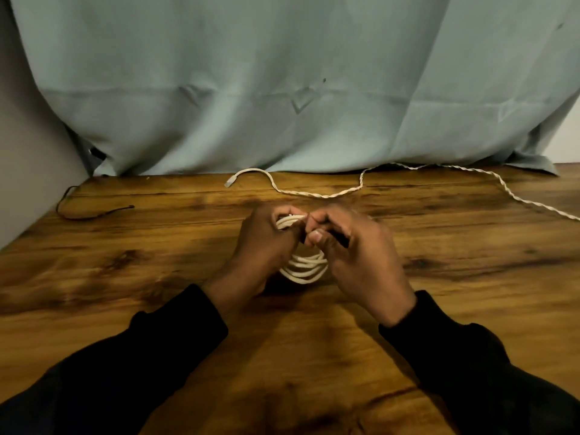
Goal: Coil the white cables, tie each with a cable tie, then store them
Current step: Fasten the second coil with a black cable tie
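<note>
A coiled white cable (304,266) stands between my hands at the middle of the wooden table (125,277). My left hand (266,246) grips the coil's upper left part, fingers curled round its loops. My right hand (354,249) pinches something small and dark at the top of the coil, thumb against fingertips; what it is cannot be made out. A second white cable (361,185), twisted and uncoiled, lies along the table's back, its plug end (228,183) at the left, and runs off the right edge.
A thin black tie or cord (91,215) lies at the table's back left corner. A light blue cloth (282,89) hangs behind the table. The table's left edge slants beside a grey wall (28,171).
</note>
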